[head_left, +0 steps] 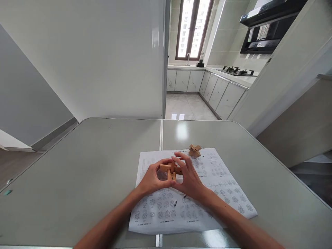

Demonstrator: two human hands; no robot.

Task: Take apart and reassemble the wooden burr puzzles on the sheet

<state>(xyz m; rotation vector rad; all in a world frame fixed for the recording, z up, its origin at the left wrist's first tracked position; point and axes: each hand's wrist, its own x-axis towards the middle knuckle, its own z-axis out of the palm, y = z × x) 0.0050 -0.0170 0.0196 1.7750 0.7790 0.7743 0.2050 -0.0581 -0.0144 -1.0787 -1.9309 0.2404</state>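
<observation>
Between my two hands is a wooden interlocking puzzle (171, 175), made of crossing notched sticks with dark marks on some of them. My left hand (155, 177) grips it from the left, thumb along the near side and fingers curled behind. From the right, my right hand (188, 175) closes on the same puzzle, its index finger bent over the top and its thumb at the near stick. Some of the sticks are covered by my fingers. Under both hands lies a large printed sheet (166, 226) with rows of small puzzle diagrams and handwritten ticks.
A second wooden puzzle (194, 150), assembled in a cross shape, rests at the sheet's far edge. The grey-green table (77, 193) has a seam down its middle. A small green object (8, 192) lies at the left edge. Beyond the table, a doorway shows kitchen cabinets (193, 80).
</observation>
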